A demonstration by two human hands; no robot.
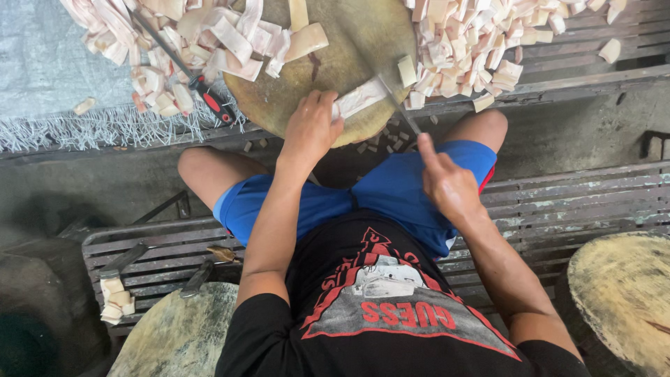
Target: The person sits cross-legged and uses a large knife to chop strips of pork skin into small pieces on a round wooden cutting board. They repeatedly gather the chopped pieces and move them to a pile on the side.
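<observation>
— Where's the pale strip [359, 98]?
— On the round wooden block [349, 49], near edge, pinned by the left hand [310, 129], fingers closed on its end.
— And the right hand [447, 183]?
— Wrapped around a knife [398, 105], blade at the strip.
— Around them?
— Cut pieces [467, 38] right, uncut strips [209, 35] left, a red-handled sharpening rod [188, 70].

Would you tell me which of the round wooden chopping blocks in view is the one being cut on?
The top-centre block: the left hand pins a pale strip on it. The lower-left and right-edge blocks are bare.
</observation>
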